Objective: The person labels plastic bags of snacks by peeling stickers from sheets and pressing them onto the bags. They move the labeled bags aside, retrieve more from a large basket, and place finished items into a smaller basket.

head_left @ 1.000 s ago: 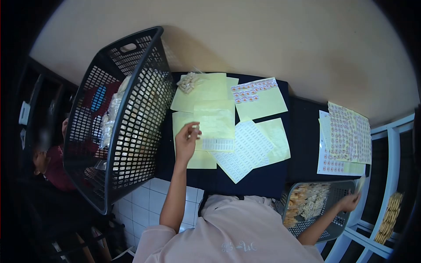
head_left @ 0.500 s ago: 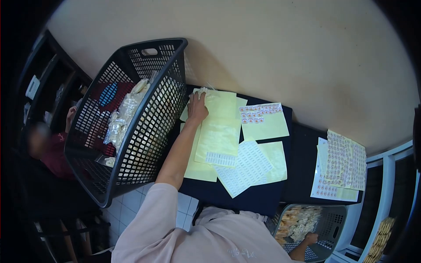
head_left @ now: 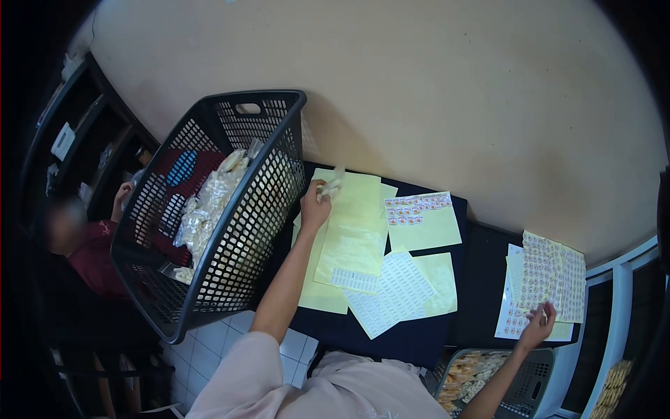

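Note:
My left hand (head_left: 316, 206) is closed on a small clear plastic bag of pale pieces (head_left: 330, 187), raised over the far end of the yellow sticker backing sheets (head_left: 345, 234). My right hand (head_left: 539, 327) hovers at the near edge of the sheets of small round-printed stickers (head_left: 551, 276) on the right. Its fingers are parted, and nothing shows between them. A partly used sticker sheet (head_left: 422, 216) and a white label sheet (head_left: 391, 293) lie between the hands.
A large dark basket (head_left: 241, 244) with bagged pale food (head_left: 209, 206) stands tilted at the left. A grey basket (head_left: 537, 373) of packed snacks sits below my right forearm. Behind the dark basket is another person (head_left: 94, 258), near shelves (head_left: 84, 133).
My right hand has come up from the grey basket to the sticker sheets. My left hand has lifted the small bag off the yellow sheets. The view has tilted up slightly.

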A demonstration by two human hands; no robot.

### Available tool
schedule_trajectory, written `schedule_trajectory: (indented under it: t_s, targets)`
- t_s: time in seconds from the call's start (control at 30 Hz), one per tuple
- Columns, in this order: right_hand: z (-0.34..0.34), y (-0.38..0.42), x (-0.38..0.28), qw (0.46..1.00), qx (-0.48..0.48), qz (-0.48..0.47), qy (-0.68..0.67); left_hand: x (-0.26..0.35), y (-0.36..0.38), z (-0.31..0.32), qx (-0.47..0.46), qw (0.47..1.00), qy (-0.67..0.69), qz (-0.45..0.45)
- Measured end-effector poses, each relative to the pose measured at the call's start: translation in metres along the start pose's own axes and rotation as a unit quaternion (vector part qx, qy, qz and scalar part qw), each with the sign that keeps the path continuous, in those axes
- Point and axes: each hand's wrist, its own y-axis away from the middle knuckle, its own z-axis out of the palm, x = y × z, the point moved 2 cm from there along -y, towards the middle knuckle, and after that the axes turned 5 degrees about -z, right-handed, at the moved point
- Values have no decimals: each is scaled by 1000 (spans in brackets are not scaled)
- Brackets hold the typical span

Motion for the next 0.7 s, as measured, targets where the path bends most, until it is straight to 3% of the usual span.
schedule_trajectory:
  t_s: [0.03,0.07,0.1,0.13,0.23,0.3,0.53,0.57,0.63,0.7]
  targets:
    - [21,6,-23,998,-38,-11,-51,10,10,-8,-2,1000,-3,1]
    - [42,14,-50,992,-95,-16,-82,32,24,-21,-72,979,174,-72]
    - [64,25,-78,982,-153,-22,-111,50,38,-30,-138,917,345,-144]
    - [88,37,-103,962,-216,-1,-165,58,53,-38,-139,917,345,-145]
    - [148,77,-164,883,-382,65,-267,91,103,-56,-286,816,486,-126]
    - [176,103,-192,808,-472,70,-345,100,127,-60,-391,806,434,-97]
    - [200,147,-239,692,-651,-51,-307,98,179,-85,-480,774,385,-147]
    - [199,150,-241,677,-669,-77,-297,96,183,-90,-478,775,387,-149]
    - [198,160,-236,681,-664,-84,-296,101,188,-98,-437,841,307,-84]
    - [195,170,-231,677,-667,-63,-305,110,190,-106,-397,831,375,-104]
